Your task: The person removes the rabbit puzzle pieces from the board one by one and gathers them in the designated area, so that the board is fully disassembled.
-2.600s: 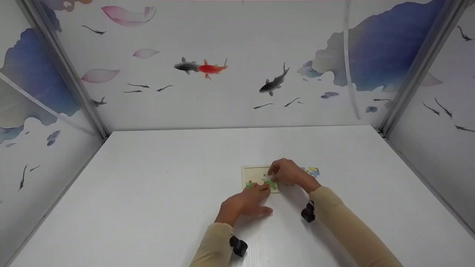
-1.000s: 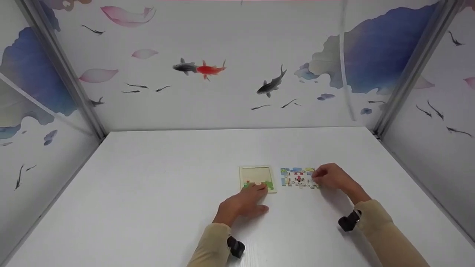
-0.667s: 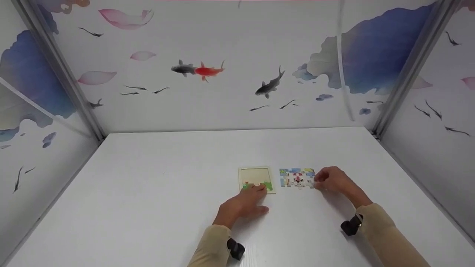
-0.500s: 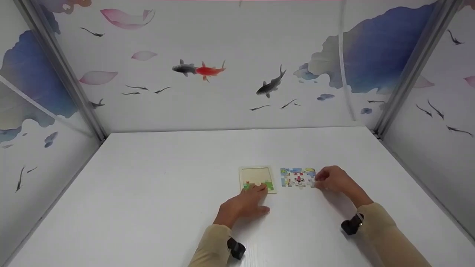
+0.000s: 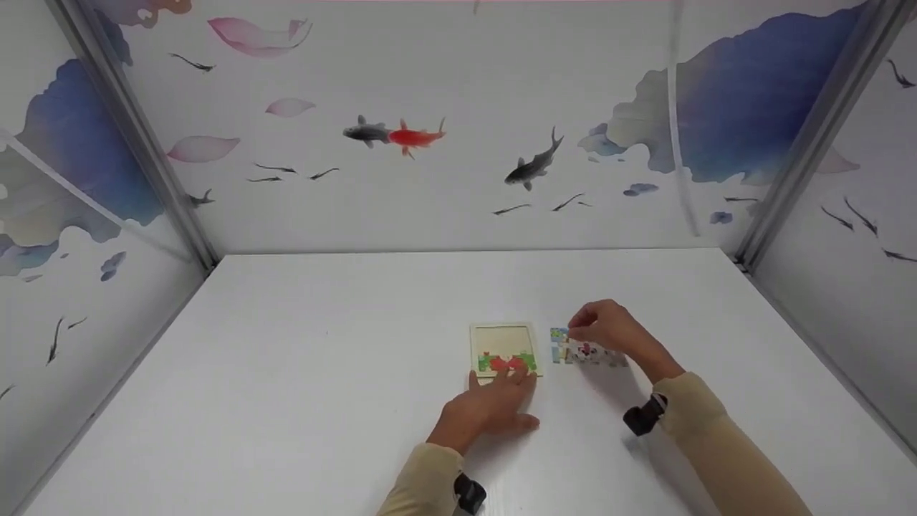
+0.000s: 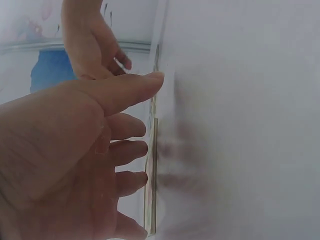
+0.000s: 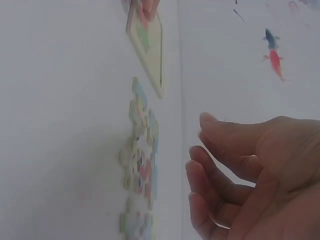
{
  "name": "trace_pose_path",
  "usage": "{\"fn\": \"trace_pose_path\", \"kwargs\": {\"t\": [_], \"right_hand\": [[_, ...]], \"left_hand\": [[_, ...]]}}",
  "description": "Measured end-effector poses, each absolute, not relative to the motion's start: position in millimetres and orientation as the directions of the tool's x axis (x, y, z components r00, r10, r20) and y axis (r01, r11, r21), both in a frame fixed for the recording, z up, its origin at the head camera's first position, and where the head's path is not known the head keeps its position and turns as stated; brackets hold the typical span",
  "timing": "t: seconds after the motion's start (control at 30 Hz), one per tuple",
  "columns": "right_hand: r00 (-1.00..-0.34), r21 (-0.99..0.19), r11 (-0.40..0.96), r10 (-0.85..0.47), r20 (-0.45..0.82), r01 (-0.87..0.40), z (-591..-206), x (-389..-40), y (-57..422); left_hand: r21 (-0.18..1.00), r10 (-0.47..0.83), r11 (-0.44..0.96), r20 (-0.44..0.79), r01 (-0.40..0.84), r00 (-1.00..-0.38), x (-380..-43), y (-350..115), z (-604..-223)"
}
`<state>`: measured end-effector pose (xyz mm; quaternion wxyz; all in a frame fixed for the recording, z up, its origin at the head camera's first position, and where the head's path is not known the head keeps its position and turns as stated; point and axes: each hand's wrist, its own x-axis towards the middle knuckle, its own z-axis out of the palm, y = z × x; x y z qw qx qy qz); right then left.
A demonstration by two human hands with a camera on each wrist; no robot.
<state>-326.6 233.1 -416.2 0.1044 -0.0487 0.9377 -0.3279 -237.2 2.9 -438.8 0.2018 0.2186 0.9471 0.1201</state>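
Note:
A shallow wooden puzzle tray [image 5: 505,337] lies on the white table, with green and red puzzle pieces [image 5: 507,362] along its near side. My left hand [image 5: 491,408] rests its outstretched, spread fingers on the tray's near edge; the left wrist view shows these fingertips against the tray's side. Right of the tray lie loose jigsaw pieces [image 7: 140,165] with a cartoon face among them. Above these hovers my right hand [image 5: 609,330], fingers loosely bent. In the right wrist view a gap shows between thumb and fingers, and no piece is visible there. The hand hides part of the loose pieces in the head view.
The white table [image 5: 322,401] is bounded by a printed back wall [image 5: 430,201] with fish and petals, and by side walls. Metal posts [image 5: 136,136] stand at the corners. A black camera [image 5: 645,414] sits on each wrist.
My right hand left the tray for the right end of the loose pieces, then moved left and up over them. My left fingers drew back and spread, uncovering red pieces in the tray.

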Motion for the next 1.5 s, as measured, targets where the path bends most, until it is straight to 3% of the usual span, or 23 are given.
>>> {"fn": "trace_pose_path", "kwargs": {"t": [0.5, 1.17, 1.5], "right_hand": [[-0.905, -0.692, 0.650, -0.426, 0.009, -0.313, -421, -331, 165], [-0.839, -0.740, 0.624, -0.522, -0.155, -0.251, -453, -358, 150], [-0.813, -0.736, 0.613, -0.562, -0.150, -0.288, -457, -357, 146]], "left_hand": [[0.252, 0.462, 0.884, -0.343, 0.394, -0.818, -236, 4, -439], [0.265, 0.470, 0.879, -0.333, 0.397, -0.817, -236, -1, -440], [0.248, 0.475, 0.878, -0.337, 0.410, -0.813, -238, 2, -441]]}}
